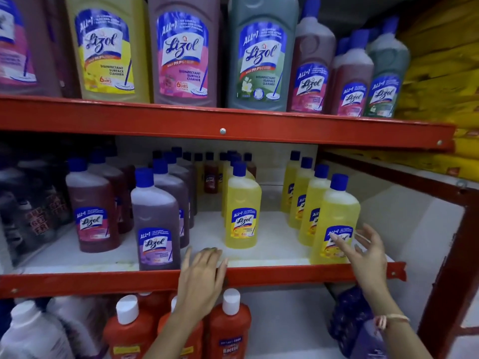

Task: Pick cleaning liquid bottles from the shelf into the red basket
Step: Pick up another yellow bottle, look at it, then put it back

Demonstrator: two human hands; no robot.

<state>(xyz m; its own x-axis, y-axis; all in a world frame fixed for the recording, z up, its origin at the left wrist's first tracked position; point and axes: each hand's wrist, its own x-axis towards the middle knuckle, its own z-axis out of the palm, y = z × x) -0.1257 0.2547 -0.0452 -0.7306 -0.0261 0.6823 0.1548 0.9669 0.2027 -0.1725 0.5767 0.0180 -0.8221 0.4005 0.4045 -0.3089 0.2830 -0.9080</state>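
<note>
my right hand (363,251) is open, fingers spread against the front yellow bottle (334,221) at the shelf edge, not yet gripping. my left hand (201,272) rests empty on the red shelf rail (285,274). i should wrap the bottle's body firmly before lifting; the red basket is not visible.

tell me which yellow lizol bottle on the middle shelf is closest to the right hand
The front bottle of the right-hand yellow row, at the shelf's front edge. The open right hand nearly touches its label; the other yellow bottles stand farther back or to the left.
</note>
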